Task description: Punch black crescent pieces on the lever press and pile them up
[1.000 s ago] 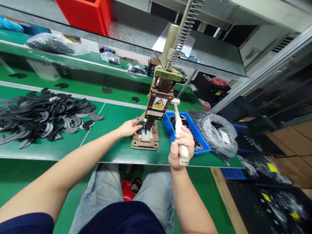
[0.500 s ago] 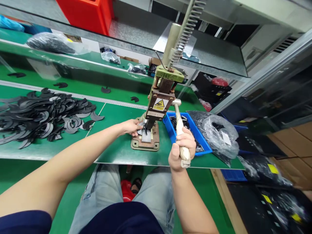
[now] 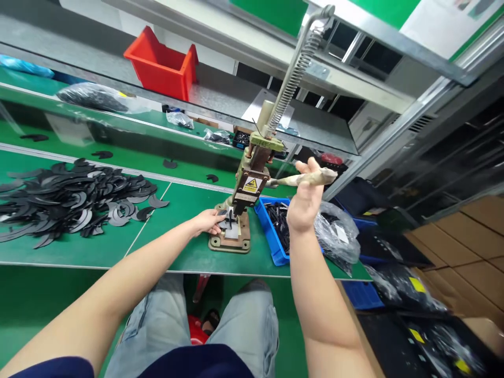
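Left hand [image 3: 207, 221] pinches a black, curved, flat plastic-looking piece [image 3: 222, 213] over the brown metal press base [image 3: 243, 231]; best held flat, fingers clear of the dark metal ram [image 3: 239, 208]. Right hand [image 3: 303, 207] loosely holds the pale, wrapped lever handle [image 3: 314, 177]; an even pull should suit.

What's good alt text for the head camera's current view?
A person's left hand holds a dark flat part at the base of a hand press, while the right hand is on its lever handle. A heap of dark curved pieces lies left, a blue bin right.
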`<state>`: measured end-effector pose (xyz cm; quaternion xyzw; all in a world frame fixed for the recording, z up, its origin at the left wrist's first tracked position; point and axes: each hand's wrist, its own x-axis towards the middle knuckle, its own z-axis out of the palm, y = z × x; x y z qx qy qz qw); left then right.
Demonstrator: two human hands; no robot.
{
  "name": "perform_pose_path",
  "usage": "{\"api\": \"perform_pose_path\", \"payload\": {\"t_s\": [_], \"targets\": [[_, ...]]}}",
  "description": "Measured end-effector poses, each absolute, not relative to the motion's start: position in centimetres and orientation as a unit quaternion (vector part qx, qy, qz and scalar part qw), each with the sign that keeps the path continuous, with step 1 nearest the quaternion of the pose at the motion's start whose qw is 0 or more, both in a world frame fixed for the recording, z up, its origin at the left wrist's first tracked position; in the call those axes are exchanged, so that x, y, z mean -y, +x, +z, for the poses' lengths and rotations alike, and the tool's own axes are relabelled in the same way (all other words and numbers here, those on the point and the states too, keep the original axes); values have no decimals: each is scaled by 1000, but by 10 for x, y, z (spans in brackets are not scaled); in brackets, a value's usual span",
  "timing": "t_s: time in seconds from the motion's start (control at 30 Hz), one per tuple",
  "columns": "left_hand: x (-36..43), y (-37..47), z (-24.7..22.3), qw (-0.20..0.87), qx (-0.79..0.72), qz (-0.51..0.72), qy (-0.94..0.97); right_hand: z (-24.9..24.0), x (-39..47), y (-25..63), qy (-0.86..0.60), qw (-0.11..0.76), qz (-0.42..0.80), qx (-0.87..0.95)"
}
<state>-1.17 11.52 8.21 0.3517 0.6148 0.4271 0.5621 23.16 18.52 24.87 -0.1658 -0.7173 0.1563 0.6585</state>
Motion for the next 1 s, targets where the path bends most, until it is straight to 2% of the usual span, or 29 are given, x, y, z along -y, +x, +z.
{"api": "perform_pose_path", "payload": {"t_s": [0.13,0.23,0.33,0.53,0.7,0.87,1.0], "targets": [[-77,-17,95,532,-577,474,399,174,-164,253,-311,665,160,660],[-44,-15,112,517,-553,480,443,111,-134,255,-361,522,295,714],[-19,-4,127,515,-537,475,470,78,-105,241,-336,447,362,746],[3,19,134,529,-523,459,485,71,-77,213,-261,436,469,722],[6,25,133,549,-518,454,473,73,-64,208,-276,463,459,706],[0,23,136,624,-489,430,431,78,-55,206,-294,469,445,704],[-5,15,135,584,-522,421,458,87,-63,215,-278,438,400,756]]}}
